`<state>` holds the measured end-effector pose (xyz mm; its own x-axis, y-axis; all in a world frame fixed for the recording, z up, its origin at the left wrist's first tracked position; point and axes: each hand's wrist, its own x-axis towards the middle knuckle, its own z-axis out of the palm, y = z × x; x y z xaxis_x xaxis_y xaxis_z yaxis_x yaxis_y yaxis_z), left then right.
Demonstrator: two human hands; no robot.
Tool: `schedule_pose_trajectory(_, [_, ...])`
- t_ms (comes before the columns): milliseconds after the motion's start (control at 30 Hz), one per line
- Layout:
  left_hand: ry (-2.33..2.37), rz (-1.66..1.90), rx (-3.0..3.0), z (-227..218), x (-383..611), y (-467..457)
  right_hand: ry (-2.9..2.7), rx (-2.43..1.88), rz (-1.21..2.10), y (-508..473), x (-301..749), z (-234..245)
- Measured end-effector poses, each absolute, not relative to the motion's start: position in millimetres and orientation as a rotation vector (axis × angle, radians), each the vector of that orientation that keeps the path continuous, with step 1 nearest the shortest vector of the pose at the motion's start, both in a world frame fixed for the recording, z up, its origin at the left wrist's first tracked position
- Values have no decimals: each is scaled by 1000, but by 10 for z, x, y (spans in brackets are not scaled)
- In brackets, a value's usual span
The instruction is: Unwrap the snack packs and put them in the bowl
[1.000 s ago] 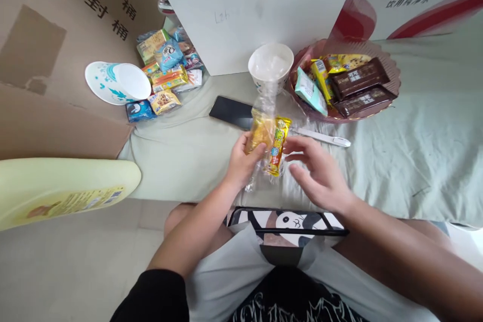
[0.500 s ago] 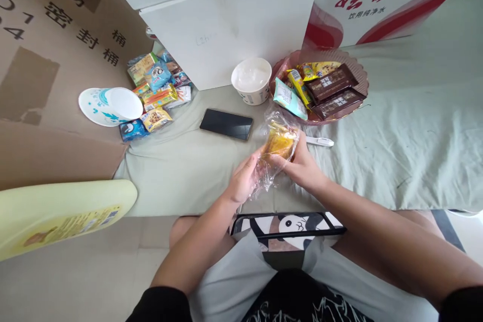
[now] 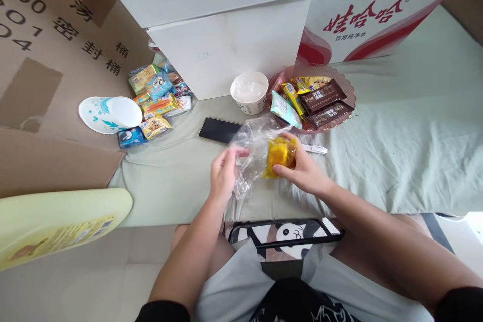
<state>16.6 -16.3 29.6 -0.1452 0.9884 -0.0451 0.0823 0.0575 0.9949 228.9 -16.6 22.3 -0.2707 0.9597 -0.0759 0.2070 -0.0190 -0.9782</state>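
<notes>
A clear plastic bag [image 3: 252, 153] with yellow snack packets [image 3: 278, 153] inside is held sideways over the green cloth, between both my hands. My left hand [image 3: 222, 177] pinches the loose open end of the bag on the left. My right hand [image 3: 302, 171] is wrapped round the filled end with the yellow packets on the right. Just behind the bag lie a black phone [image 3: 219, 130] and a white pen-like stick [image 3: 315, 149].
A pink dish [image 3: 349, 93] holds chocolate bars and snack packets; a white cup [image 3: 249, 91] stands beside it. Several snack packets [image 3: 158, 100] and a paper bowl [image 3: 109, 113] lie at left by cardboard. White boxes stand behind. A panda-print case [image 3: 287, 234] lies on my lap.
The bag has turned from upright to sideways. My left hand slid out along its loose end while my right hand closed round the yellow packets. The view has tilted up.
</notes>
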Motion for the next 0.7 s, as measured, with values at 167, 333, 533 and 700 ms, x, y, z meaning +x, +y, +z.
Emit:
schedule_pose_trajectory(167, [1398, 1322, 868, 275, 114, -13, -1822, -1268, 995, -202, 2499, 651])
schedule_pose_trajectory(333, [1391, 1215, 881, 267, 152, -55, -1850, -1596, -42, 393, 2805, 1294])
schedule_pose_trajectory(533, [1294, 1125, 912, 325, 123, -126, -2297, -1815, 109, 1442, 2992, 1309])
schedule_pose_trajectory(700, [1204, 1075, 899, 384, 73, -142, -2302, -1814, 211, 1807, 3078, 1003])
